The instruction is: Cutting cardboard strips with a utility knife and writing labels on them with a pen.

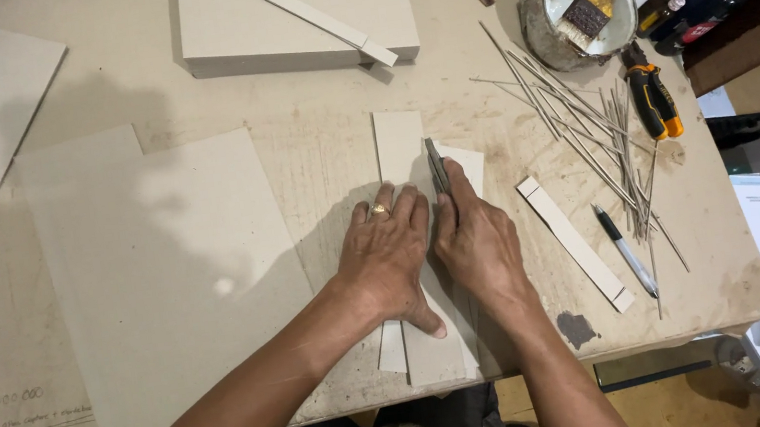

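Observation:
My left hand [387,253], with a ring on one finger, lies flat and presses down on a long narrow strip of grey cardboard [399,143] that runs away from me on the table. Right beside it, my right hand [478,245] grips a slim knife [437,166] whose blade points away from me along the strip's right edge. Under the strip lie other narrow cardboard pieces [466,166], partly hidden by both hands. The strip's near end [432,360] reaches almost to the table's front edge.
A large cardboard sheet [166,278] lies to the left, a stack of boards [297,11] at the back. To the right are a narrow strip [575,243], a pen [625,251], several thin metal rods [581,121], an orange-handled tool [652,98] and a glue pot with brush [583,15].

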